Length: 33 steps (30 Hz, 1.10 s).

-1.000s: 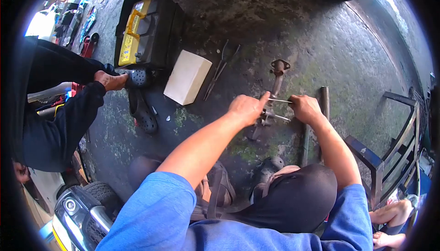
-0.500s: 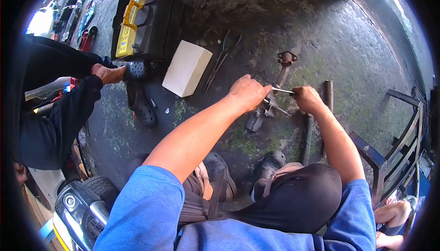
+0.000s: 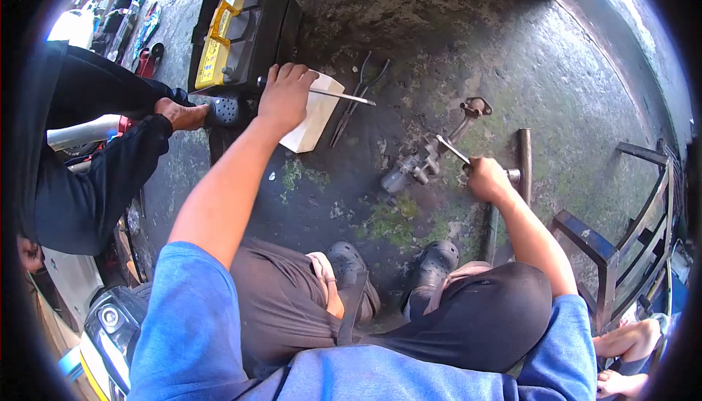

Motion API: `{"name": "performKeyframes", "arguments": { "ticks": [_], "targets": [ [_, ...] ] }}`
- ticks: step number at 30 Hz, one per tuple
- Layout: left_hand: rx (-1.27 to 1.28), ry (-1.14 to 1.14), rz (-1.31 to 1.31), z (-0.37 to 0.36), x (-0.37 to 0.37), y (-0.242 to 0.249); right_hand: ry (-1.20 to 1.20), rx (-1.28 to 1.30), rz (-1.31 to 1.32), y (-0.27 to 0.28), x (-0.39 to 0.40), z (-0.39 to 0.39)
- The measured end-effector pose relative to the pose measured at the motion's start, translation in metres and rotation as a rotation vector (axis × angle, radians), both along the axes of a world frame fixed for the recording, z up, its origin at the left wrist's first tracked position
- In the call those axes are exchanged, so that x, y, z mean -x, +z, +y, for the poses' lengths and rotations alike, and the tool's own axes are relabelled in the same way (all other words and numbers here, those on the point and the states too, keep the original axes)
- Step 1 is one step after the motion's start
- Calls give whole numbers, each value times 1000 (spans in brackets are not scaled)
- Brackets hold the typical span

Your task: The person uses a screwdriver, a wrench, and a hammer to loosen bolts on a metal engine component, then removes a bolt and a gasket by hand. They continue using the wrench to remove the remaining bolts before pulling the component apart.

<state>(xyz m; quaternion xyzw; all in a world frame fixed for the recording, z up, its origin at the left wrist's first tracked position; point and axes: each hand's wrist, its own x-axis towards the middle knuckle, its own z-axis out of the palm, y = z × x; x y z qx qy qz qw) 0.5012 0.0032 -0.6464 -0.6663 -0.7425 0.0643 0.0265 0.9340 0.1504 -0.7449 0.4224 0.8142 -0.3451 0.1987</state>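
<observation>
My left hand [image 3: 285, 99] is closed around a long screwdriver-like tool [image 3: 344, 96]. The tool has a dark end at the left and a thin straight shaft pointing right; its tip shape is too small to tell. This hand is over the white box [image 3: 311, 119]. My right hand [image 3: 488, 179] grips a shiny wrench [image 3: 455, 150], its far end close to the metal part. A short round metal end [image 3: 514, 175] shows behind the fist. Between my hands, a grey cast metal part [image 3: 409, 170] lies on the floor, with a curved pipe and brown flange [image 3: 476, 106].
Long-handled pliers [image 3: 356, 105] lie right of the box. A black and yellow toolbox [image 3: 238, 42] stands at upper left, near another person's shoe [image 3: 224, 111]. Metal pipes [image 3: 525, 154] lie at right, beside a metal frame [image 3: 610, 255]. Another person's leg [image 3: 629, 339] shows at lower right.
My left hand has moved up and left from the metal part to over the box, with the screwdriver-like tool. My right hand has lowered slightly with the wrench. The metal part's pose has shifted.
</observation>
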Motion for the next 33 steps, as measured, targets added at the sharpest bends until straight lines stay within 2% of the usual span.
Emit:
{"name": "performKeyframes", "arguments": {
  "ticks": [2,3,5,8,10,11,14,15,18,20,22,23,24,25,26,29,32,33],
  "targets": [
    [-155,36,2,-7,-29,-11,14,38,20,7,6,-8],
    [-110,139,-283,-9,-55,-14,-11,6,57,11,10,-13],
    [68,188,-450,-8,-111,-28,-68,-56,134,19,20,-21],
    [211,198,-524,3,-180,-57,-97,43,236,64,33,-19],
    [146,332,-541,8,-212,-76,20,-2,316,43,19,-15],
    [157,323,-532,9,-212,-83,79,-22,354,30,10,-14],
    [180,286,-547,18,-203,-94,-320,281,257,81,25,-16],
    [179,259,-582,18,-196,-96,-393,396,263,56,16,-12],
    [141,184,-630,15,-185,-102,-252,407,178,57,26,6],
    [175,177,-688,18,-178,-99,-46,89,143,31,24,2],
    [157,140,-687,14,-180,-99,109,-149,36,43,24,-20],
    [151,122,-683,11,-183,-97,150,-194,82,37,14,-30],
    [140,100,-678,10,-187,-95,159,-131,78,37,10,-33],
    [47,86,-655,7,-192,-97,45,-27,90,44,10,-32],
    [64,94,-641,3,-193,-100,-62,79,106,49,12,-28],
    [100,96,-660,-6,-193,-108,-175,135,211,68,14,-16],
    [197,201,-678,-11,-204,-101,-175,252,514,76,13,-23],
    [214,243,-682,-9,-207,-93,-292,470,592,79,17,-24]
  ]
}}
